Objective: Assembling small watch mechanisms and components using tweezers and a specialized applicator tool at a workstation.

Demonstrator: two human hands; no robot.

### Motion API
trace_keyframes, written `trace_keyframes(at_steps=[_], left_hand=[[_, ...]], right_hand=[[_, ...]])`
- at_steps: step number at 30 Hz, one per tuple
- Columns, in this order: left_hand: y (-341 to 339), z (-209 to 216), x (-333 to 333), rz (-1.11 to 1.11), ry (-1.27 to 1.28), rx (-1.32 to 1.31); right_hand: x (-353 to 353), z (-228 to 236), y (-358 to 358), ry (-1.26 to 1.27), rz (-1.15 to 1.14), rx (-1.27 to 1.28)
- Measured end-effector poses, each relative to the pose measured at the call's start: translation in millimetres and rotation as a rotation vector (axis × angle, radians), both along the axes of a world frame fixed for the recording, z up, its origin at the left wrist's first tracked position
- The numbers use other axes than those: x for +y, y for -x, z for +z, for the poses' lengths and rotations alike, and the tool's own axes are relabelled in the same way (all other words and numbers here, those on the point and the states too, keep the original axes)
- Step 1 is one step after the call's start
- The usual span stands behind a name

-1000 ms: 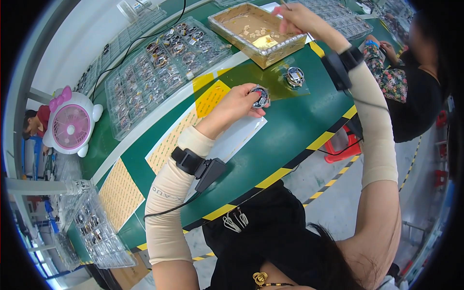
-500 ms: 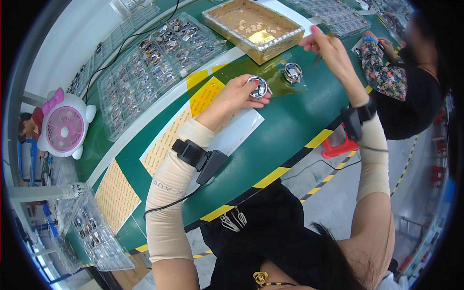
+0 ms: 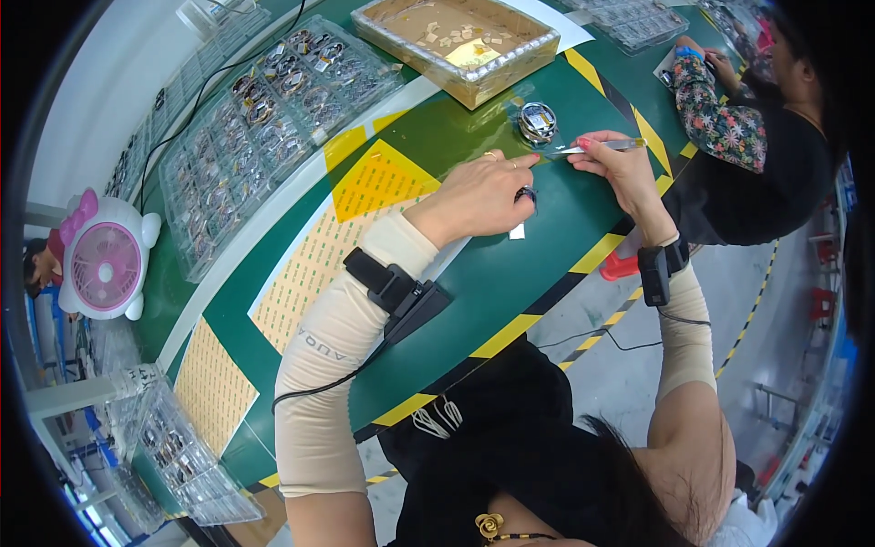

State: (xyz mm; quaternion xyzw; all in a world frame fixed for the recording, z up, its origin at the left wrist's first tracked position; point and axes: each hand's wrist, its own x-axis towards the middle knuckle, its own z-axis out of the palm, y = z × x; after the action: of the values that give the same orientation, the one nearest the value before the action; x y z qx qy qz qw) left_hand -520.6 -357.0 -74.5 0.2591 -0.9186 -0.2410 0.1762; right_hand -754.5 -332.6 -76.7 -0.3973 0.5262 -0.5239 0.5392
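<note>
My left hand [image 3: 488,196] is turned back-up over the table, its lower fingers curled around a small round electronic part [image 3: 526,193], mostly hidden by the hand. Its forefinger and thumb reach to the edge of a transparent yellow film [image 3: 456,135]. From the right, my right hand [image 3: 620,173] grips metal tweezers [image 3: 627,144] like a pen, with the tips close to those left fingertips. Whether the tips pinch anything is too small to tell. A second round electronic part [image 3: 538,123] rests just beyond the tweezers. A small white strip [image 3: 517,232] shows below my left hand.
A taped cardboard box [image 3: 483,80] with small scraps stands at the back. Clear trays of round parts [image 3: 264,128] fill the left, near a pink-and-white fan [image 3: 108,257]. Sheets of small adhesive pieces [image 3: 305,273] lie under my left arm. A co-worker [image 3: 766,137] sits at right.
My left hand has turned over and moved right, hiding the round part it displayed. My right hand has come down toward it, bringing the tweezers to the film's edge.
</note>
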Motion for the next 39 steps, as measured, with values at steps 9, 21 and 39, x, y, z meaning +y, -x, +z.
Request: trace_keyframes(at_steps=[9, 21, 39], left_hand=[[2, -2, 1, 0.022, -0.009, -0.011], [-1, -6, 3, 0.051, -0.011, 0.085], [-169, 0, 82, 0.463, -1.311, 1.174]], right_hand=[[2, -8, -1, 0.018, -0.030, -0.080], [7, -6, -8, 0.037, -0.029, -0.034], [7, 48, -192, 0.246, 0.410, -0.301]])
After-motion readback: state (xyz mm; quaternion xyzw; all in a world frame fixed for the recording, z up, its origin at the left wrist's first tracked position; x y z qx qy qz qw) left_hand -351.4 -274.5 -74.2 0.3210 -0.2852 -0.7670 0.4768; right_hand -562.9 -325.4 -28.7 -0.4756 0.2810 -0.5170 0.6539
